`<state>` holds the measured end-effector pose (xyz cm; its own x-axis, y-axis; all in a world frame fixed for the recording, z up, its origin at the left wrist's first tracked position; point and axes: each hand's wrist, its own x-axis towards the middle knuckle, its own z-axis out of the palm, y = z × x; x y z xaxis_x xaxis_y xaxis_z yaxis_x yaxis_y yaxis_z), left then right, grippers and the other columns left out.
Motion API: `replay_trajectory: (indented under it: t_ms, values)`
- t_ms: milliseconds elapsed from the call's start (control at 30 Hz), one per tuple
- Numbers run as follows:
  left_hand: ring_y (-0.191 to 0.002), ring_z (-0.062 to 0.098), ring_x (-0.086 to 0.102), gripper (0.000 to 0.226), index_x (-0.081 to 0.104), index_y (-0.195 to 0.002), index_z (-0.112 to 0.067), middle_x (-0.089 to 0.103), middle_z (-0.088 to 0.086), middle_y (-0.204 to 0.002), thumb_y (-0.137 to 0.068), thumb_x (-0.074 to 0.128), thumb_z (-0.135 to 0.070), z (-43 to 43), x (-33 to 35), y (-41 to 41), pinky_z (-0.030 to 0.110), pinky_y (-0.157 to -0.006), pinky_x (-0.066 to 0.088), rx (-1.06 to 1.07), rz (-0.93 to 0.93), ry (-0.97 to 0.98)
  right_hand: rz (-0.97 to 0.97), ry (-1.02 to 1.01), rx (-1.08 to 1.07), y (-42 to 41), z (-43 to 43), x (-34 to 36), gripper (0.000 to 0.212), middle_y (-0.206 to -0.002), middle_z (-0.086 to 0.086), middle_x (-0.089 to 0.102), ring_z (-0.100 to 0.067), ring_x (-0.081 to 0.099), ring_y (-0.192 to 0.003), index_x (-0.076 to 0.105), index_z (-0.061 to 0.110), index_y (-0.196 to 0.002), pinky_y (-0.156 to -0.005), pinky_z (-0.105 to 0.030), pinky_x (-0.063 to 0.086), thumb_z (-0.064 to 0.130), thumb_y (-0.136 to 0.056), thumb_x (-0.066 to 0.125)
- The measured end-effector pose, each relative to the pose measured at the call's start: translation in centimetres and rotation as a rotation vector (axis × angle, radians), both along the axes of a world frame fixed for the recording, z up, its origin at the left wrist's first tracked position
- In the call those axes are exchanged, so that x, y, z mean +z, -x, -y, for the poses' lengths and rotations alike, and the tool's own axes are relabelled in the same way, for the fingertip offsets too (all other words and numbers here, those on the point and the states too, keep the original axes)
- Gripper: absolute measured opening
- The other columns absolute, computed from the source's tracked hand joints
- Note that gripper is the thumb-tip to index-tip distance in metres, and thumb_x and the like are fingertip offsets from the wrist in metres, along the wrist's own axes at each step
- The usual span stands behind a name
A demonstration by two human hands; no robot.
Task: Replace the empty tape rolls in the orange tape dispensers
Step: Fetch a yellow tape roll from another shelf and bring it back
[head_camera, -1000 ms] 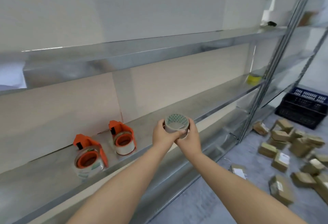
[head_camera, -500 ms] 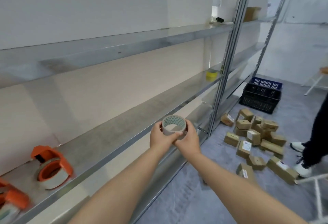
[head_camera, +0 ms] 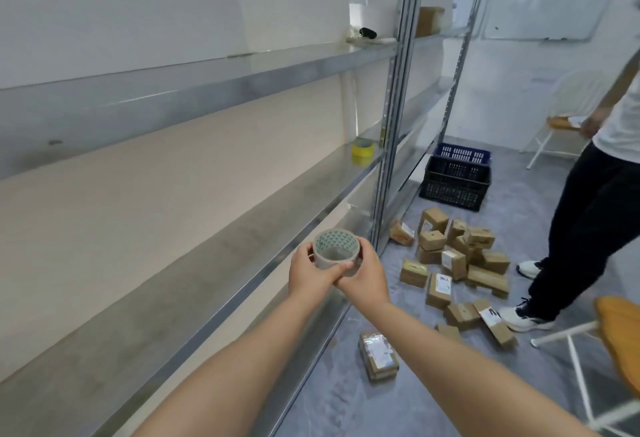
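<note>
We are cradling the tape roll (head_camera: 335,252) with left hand (head_camera: 310,272) and right hand (head_camera: 366,272), both grips pinching its rim, probably hunting for the loose end.

A squat roll of beige packing tape (head_camera: 335,252) with a cardboard core printed inside in a small green triangle pattern. Held in the air in front of the metal shelving, near the front edge of the middle shelf, clasped between both hands: left hand (head_camera: 313,272) around its left side, right hand (head_camera: 366,272) around its right and underside. Tilted, open core facing up and toward the camera. Tape layer thin around the core. No orange dispenser in view.
</note>
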<state>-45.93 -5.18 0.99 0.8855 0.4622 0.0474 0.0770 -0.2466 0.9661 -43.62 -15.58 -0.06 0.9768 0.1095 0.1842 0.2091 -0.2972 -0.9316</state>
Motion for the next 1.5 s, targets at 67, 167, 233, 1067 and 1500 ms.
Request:
replay_trajectory:
  t_ms: [67, 167, 233, 1067, 1500]
  values:
    - [-0.092, 0.009, 0.057, 0.061, 0.049, -0.099, -0.026, 0.06, -0.007, -0.1, -0.053, 0.089, -0.025, -0.2, 0.4, -3.3, 0.022, -0.078, 0.043, -0.023, 0.008, 0.006, 0.012, 0.003, -0.011, -3.1, -0.1, 0.5, 0.065, -0.11, 0.005, 0.064, -0.008, 0.061, -0.102, 0.052, 0.026, -0.114, -0.089, -0.03, 0.053, 0.022, -0.054, 0.077]
    - [-0.087, 0.007, 0.056, 0.064, 0.049, -0.104, -0.024, 0.059, -0.008, -0.098, -0.053, 0.088, -0.025, -0.6, 0.9, -8.2, 0.014, -0.072, 0.042, -0.061, 0.001, 0.016, 0.024, -0.012, -0.047, -7.6, -0.5, 1.0, 0.067, -0.111, 0.006, 0.063, -0.007, 0.06, -0.103, 0.052, 0.026, -0.115, -0.091, -0.033, 0.053, 0.022, -0.054, 0.078]
    - [-0.079, -0.006, 0.054, 0.063, 0.048, -0.102, -0.027, 0.058, -0.016, -0.09, -0.053, 0.088, -0.025, -1.0, 0.8, -11.0, 0.005, -0.059, 0.041, -0.077, 0.002, 0.024, 0.02, -0.002, -0.073, -10.3, -0.8, 1.0, 0.07, -0.112, 0.007, 0.063, -0.009, 0.059, -0.106, 0.051, 0.027, -0.116, -0.092, -0.034, 0.052, 0.026, -0.052, 0.079]
    - [-0.096, 0.013, 0.059, 0.065, 0.053, -0.104, -0.018, 0.064, 0.001, -0.106, -0.051, 0.088, -0.031, -5.5, -1.2, -29.0, 0.024, -0.08, 0.045, 0.12, -0.127, -0.118, -0.103, 0.069, 0.11, -31.2, -5.5, -1.7, 0.068, -0.1, 0.011, 0.059, -0.005, 0.059, -0.092, 0.048, 0.023, -0.111, -0.067, 0.005, 0.039, 0.017, -0.054, 0.084]
    - [-0.098, 0.018, 0.064, 0.064, 0.058, -0.108, -0.022, 0.069, 0.0, -0.108, -0.053, 0.084, -0.037, -3.8, -3.8, -39.3, 0.026, -0.081, 0.049, 0.217, -0.193, -0.167, -0.132, 0.185, 0.289, -43.7, -4.4, -4.3, 0.061, -0.105, -0.004, 0.062, -0.013, 0.061, -0.094, 0.049, 0.008, -0.113, -0.064, 0.006, 0.037, 0.011, -0.059, 0.077]
